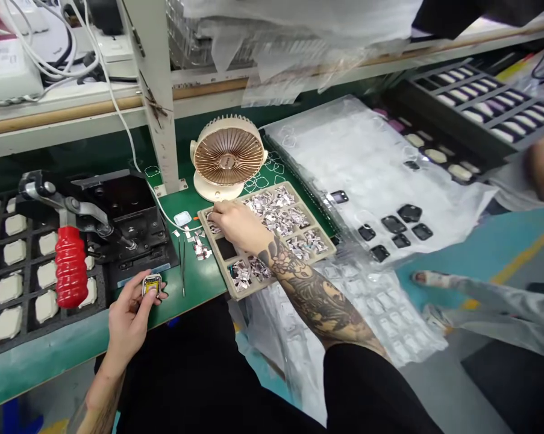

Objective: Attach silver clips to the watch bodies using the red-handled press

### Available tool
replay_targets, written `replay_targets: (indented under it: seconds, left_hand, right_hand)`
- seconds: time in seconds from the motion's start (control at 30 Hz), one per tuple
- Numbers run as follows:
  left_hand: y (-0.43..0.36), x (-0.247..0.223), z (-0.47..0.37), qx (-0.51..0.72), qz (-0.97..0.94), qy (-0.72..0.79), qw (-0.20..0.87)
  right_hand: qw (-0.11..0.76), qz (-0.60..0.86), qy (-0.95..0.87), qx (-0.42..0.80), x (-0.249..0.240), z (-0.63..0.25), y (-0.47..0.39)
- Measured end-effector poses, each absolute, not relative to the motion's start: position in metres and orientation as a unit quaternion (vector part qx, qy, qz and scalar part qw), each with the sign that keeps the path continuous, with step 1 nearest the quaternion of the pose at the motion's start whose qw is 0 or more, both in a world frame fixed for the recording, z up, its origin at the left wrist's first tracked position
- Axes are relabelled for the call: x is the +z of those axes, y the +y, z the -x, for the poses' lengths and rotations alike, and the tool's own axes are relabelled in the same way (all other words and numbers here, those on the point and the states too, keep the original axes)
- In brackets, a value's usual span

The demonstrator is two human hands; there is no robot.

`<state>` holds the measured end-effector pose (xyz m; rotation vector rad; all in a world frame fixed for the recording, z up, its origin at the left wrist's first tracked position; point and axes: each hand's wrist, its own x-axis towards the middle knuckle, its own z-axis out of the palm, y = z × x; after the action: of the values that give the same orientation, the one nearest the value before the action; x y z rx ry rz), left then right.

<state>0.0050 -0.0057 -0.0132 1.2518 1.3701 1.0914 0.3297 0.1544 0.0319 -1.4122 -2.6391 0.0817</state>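
My left hand (129, 316) grips a small squarish watch case (152, 284) with a metal rim and something yellow inside, the thumb pressing on its face. My right hand (241, 226) reaches into the far left compartment of a beige divided tray (268, 282). Its fingers are bent together over small pale pieces (214, 224); what lies between the fingertips is hidden. Many similar small pieces (278, 208) fill other compartments. Dark tweezers (183, 268) lie on the green bench between my hands, near loose pieces (200, 246).
A black clamp fixture with a red handle (70, 268) stands at left, beside a foam tray (28, 293) of pale cases. A beige fan (229, 157) stands behind the divided tray. Black frames (393, 224) lie on white sheeting at right. Another person's legs (493, 313) show at far right.
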Motion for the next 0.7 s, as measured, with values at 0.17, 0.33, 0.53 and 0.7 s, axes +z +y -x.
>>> replay_targets:
  seconds: [0.17,0.33,0.53,0.7]
  left_hand:
    - [-0.006,-0.015,-0.004,0.446,-0.511,0.557,0.479]
    - [-0.006,-0.015,-0.004,0.437,-0.508,0.565,0.482]
    - [-0.005,-0.017,-0.006,0.440,-0.506,0.560,0.487]
    - [-0.005,-0.016,-0.006,0.448,-0.491,0.555,0.501]
  right_hand:
    - [0.114,0.448,-0.886,0.015,0.015,-0.344,0.152]
    - [0.178,0.457,-0.867,0.087,0.021,-0.345,0.146]
    - [0.065,0.460,-0.882,0.078,0.036,-0.328,0.154]
    - [0.073,0.462,-0.883,0.040,0.031,-0.326,0.157]
